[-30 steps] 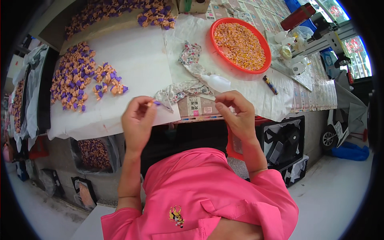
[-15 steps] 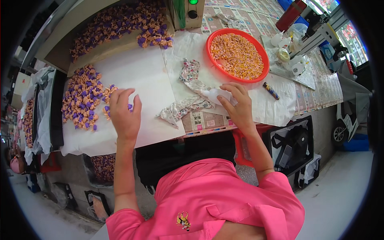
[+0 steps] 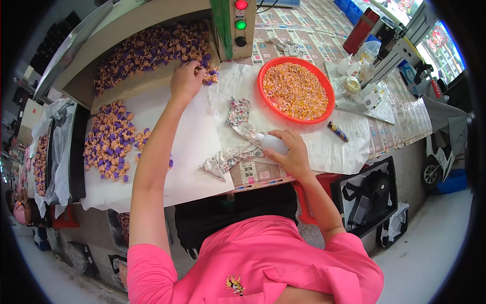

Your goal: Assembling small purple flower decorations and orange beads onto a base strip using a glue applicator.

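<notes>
My left hand reaches to the front edge of a tunnel-shaped machine, its fingers curled in among small orange-and-purple plastic pieces. Whatever its fingertips grip is hidden behind the hand. My right hand is wrapped round a small white squeeze bottle, held tilted with its nozzle to the left over a floral cloth. A heap of the same orange-and-purple pieces lies on white paper left of my left forearm, which partly covers a few strays.
A round red tray of tiny pink and yellow parts stands beyond my right hand. Right of it are a dark patterned tube, several white bottles and a red flask. The machine's post carries red and green lights.
My left hand has moved forward from above the white paper to the pieces at the machine's mouth. The right hand still holds the bottle. The head view has tilted slightly upward.
</notes>
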Tool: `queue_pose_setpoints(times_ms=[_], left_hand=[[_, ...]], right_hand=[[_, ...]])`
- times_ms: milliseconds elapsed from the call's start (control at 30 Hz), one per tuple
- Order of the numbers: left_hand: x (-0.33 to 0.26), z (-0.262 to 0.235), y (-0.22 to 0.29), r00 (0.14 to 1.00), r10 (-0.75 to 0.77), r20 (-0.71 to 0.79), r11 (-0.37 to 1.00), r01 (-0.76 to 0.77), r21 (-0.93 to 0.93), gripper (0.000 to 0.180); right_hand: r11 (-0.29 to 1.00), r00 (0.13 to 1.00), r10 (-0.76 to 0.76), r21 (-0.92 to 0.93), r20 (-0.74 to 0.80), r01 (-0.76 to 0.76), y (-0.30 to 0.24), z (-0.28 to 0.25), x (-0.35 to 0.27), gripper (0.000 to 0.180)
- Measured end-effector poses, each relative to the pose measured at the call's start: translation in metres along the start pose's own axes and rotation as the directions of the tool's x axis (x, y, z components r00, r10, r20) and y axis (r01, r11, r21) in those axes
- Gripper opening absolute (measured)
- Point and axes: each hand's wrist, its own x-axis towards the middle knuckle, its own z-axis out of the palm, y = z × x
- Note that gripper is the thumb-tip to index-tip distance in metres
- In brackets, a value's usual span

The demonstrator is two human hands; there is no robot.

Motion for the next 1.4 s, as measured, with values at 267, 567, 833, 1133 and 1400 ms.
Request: queue_pose_setpoints(times_ms=[267,567,833,1133,1400], left_hand=[[-0.022,0.006,-0.002,0.995,0.075,-0.066,0.997,-0.076,-0.016,0.020],[-0.165,-0.076,0.081,0.844,-0.318,0.432,0.168,0.498,-0.851,0.022],[-0.276,-0.082,0.099,0.742,-0.384,0.549,-0.194,0.517,-0.834,0.019],[-0.306,-0.061,0.092,0.753,-0.383,0.534,-0.134,0.527,-0.839,0.018],[-0.303,-0.056,0.093,0.752,-0.388,0.534,-0.112,0.536,-0.837,0.019]], right_hand=[[0.978,0.996,0.088,0.189,-0.001,-0.086,-0.007,0.002,-0.016,0.038],[0.899,0.994,0.106,0.424,0.031,-0.109,-0.033,-0.001,-0.027,0.039],[0.651,0.925,0.289,0.658,0.245,-0.378,-0.069,0.020,-0.054,0.040],[0.852,0.995,0.085,0.513,0.061,-0.104,-0.069,0.042,-0.067,0.034],[0.866,0.995,0.078,0.490,0.059,-0.097,-0.065,0.045,-0.064,0.035]])
